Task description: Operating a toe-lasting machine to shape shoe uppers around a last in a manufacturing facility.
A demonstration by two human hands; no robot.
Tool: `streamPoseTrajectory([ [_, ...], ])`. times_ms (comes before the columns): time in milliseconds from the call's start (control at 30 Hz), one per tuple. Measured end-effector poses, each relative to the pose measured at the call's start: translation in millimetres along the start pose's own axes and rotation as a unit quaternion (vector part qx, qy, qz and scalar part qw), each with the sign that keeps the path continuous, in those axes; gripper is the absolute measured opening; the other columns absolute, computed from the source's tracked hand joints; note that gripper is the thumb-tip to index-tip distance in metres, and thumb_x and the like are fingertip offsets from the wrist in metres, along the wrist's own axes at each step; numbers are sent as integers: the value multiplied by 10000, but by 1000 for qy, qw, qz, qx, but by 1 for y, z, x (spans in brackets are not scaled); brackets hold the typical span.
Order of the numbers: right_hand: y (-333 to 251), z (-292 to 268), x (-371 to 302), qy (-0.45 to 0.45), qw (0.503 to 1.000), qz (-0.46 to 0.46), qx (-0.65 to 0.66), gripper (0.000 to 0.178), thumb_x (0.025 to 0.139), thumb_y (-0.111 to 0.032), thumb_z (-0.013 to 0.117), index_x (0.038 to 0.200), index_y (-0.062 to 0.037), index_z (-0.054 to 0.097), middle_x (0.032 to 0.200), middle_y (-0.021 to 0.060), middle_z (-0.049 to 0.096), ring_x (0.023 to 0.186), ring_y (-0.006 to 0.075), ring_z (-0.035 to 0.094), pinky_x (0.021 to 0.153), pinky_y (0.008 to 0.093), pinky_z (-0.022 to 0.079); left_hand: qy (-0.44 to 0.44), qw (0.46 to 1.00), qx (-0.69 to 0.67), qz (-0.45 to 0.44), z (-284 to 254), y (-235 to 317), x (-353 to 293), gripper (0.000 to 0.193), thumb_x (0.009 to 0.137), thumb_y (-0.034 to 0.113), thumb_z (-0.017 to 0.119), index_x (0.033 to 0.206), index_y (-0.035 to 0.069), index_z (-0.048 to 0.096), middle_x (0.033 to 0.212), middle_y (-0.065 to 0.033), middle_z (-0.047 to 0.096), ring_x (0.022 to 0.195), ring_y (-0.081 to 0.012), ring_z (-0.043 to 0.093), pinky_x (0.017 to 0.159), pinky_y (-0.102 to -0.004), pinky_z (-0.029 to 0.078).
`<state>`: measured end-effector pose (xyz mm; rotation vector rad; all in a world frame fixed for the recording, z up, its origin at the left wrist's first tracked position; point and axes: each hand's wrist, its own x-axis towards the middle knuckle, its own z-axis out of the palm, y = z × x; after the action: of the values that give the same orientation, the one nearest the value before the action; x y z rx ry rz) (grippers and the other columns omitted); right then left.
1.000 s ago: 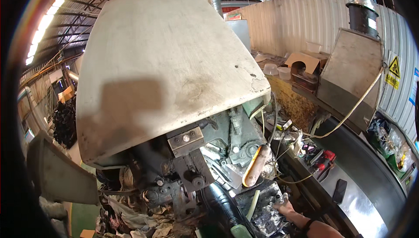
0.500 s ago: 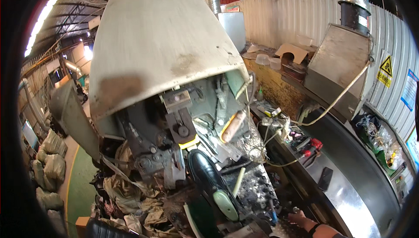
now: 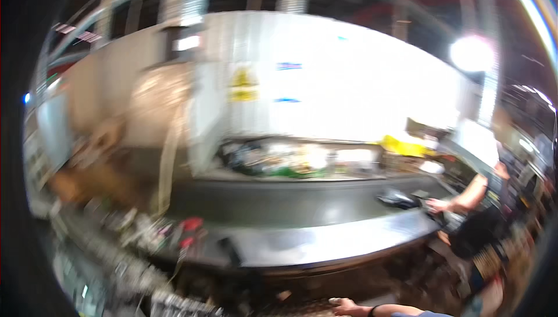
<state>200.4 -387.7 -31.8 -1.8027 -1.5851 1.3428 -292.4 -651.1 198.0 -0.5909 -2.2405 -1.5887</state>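
My right hand (image 3: 349, 307), with a dark band at the wrist, reaches in at the bottom edge, right of the middle. Motion blur smears its fingers, so I cannot tell whether it holds anything. A pale spot shows at the fingertips. The hand is over a dark, cluttered area below the metal edge (image 3: 325, 246) of a long conveyor. My left hand is out of view.
A dark conveyor belt (image 3: 261, 201) runs across. Near its right end, a co-worker's hand (image 3: 439, 205) is beside a black shoe (image 3: 398, 198). Red-handled tools (image 3: 189, 230) and a dark flat object (image 3: 231, 252) lie at left. Behind runs a trough of mixed items (image 3: 279, 157).
The view has swung right, blurring everything. The machine and the black shoe in it have left the view. The conveyor and a co-worker now show; my right hand remains at the lower edge.
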Motion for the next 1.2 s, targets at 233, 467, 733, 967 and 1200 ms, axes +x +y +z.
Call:
streamPoseTrajectory([
  [233,137,-61,-62,179,977,87,75,430,834,-181,638,1243,-46,641,1184,143,691,1125,246,625,955,372,509,-246,946,-184,103,192,121,-39,380,974,163,632,1279,-58,578,1253,-229,620,1108,-318,614,957,-409,508],
  [467,161,-88,-77,250,956,141,56,345,869,-135,573,1186,-56,686,1317,186,619,1249,337,563,1049,388,454,-316,921,-198,116,281,190,-101,385,976,164,629,1285,-57,572,1260,-230,615,1113,-320,612,960,-411,508],
  [733,67,-174,52,314,927,-201,47,513,902,-71,500,1408,-150,532,1038,224,684,893,333,681,807,413,541,-392,896,-183,102,380,258,-180,390,977,166,626,1293,-56,565,1267,-231,609,1119,-323,609,964,-414,507],
  [967,77,-260,187,305,917,-238,-94,189,931,-149,589,1083,-38,576,819,187,617,757,399,619,668,489,502,-467,868,-150,80,453,302,-235,395,979,167,624,1299,-55,559,1273,-231,605,1124,-325,607,967,-417,506],
  [1200,79,-261,236,293,914,-220,-175,274,927,-163,564,1177,-52,564,851,135,649,784,376,646,650,452,523,-505,852,-131,38,490,313,-261,400,980,169,621,1305,-54,552,1280,-232,600,1129,-327,605,970,-419,506],
])
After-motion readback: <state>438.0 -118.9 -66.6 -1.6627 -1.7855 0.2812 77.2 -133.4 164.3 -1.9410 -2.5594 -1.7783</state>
